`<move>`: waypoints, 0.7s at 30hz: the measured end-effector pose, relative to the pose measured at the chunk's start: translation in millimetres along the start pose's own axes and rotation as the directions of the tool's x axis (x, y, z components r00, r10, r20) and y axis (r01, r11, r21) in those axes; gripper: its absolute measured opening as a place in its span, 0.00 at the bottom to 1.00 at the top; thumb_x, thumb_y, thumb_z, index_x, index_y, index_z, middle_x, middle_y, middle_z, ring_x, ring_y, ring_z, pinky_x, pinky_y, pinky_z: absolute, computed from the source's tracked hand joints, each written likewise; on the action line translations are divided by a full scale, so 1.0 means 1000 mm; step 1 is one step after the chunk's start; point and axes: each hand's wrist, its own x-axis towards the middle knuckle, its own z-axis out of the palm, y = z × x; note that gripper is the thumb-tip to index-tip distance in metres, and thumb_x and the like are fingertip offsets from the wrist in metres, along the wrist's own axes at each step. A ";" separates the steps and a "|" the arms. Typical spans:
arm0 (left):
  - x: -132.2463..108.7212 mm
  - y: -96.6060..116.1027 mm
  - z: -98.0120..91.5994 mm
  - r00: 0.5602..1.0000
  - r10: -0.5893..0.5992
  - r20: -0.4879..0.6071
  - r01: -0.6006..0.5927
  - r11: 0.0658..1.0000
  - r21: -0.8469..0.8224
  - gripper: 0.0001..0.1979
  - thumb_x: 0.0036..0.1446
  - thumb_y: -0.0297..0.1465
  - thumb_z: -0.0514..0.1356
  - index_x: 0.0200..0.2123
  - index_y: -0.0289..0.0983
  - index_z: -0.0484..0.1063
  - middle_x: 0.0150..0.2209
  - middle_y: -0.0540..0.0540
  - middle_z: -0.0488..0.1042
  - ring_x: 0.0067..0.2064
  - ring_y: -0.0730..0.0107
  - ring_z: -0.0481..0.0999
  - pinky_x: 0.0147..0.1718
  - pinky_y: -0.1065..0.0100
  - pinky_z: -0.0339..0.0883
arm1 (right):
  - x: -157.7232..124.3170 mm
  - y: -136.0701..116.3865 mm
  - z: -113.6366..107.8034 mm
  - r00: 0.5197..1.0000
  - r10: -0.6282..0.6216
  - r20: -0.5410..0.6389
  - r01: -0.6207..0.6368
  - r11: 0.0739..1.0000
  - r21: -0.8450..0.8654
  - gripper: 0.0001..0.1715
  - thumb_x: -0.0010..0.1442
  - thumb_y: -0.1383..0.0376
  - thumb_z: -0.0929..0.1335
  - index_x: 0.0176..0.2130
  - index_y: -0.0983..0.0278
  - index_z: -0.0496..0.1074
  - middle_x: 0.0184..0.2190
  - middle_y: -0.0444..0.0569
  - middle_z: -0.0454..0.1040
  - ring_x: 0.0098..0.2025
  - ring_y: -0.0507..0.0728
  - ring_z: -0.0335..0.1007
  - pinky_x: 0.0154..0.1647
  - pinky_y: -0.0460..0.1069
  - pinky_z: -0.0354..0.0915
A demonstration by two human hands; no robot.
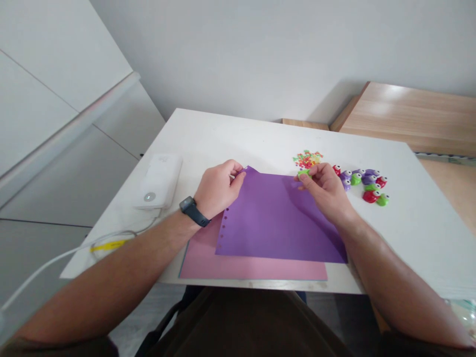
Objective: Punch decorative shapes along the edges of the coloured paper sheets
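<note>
A purple sheet [275, 218] with a row of small punched shapes along its left edge lies over a pink sheet [256, 269]. My left hand [222, 186] pinches the purple sheet's raised top left corner. At the top right of that sheet, my right hand [325, 188] has its fingers closed on a small green craft punch [304, 172], partly hidden by them. Beyond it is a pile of small coloured cut-out pieces [308, 159]. Several red, purple and green punches [356, 179] stand to the right of my right hand.
A white power bank [159, 181] lies at the table's left, with a white cable [63, 255] and a yellow tag [107, 246] beside it. Wooden boards [416, 116] stand behind the white table [223, 134] at the right.
</note>
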 end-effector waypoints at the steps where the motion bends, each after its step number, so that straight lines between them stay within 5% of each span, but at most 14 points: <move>1: -0.001 0.001 0.000 1.000 0.019 0.010 -0.019 1.000 0.000 0.09 0.67 0.38 0.60 0.44 0.40 0.77 0.41 0.44 0.85 0.42 0.61 0.85 0.41 0.64 0.75 | 0.000 0.000 0.000 1.000 -0.001 -0.002 0.001 1.000 0.002 0.23 0.63 0.47 0.76 0.41 0.56 0.64 0.37 0.46 0.76 0.42 0.60 0.79 0.38 0.54 0.76; 13: -0.006 -0.002 0.003 0.964 0.228 0.136 -0.247 0.958 0.145 0.10 0.73 0.35 0.54 0.45 0.41 0.75 0.42 0.45 0.82 0.43 0.61 0.81 0.42 0.61 0.70 | 0.000 0.004 0.002 0.999 0.039 0.021 -0.039 0.999 -0.003 0.23 0.63 0.48 0.76 0.42 0.56 0.64 0.38 0.45 0.76 0.42 0.60 0.79 0.38 0.55 0.75; 21: -0.009 0.002 0.003 0.993 0.086 0.081 -0.080 0.994 -0.073 0.08 0.69 0.38 0.61 0.45 0.41 0.77 0.42 0.47 0.85 0.42 0.63 0.84 0.43 0.64 0.74 | -0.003 0.002 0.004 0.997 0.016 0.081 -0.018 1.000 0.024 0.22 0.64 0.50 0.76 0.43 0.55 0.63 0.40 0.46 0.75 0.42 0.58 0.75 0.39 0.54 0.73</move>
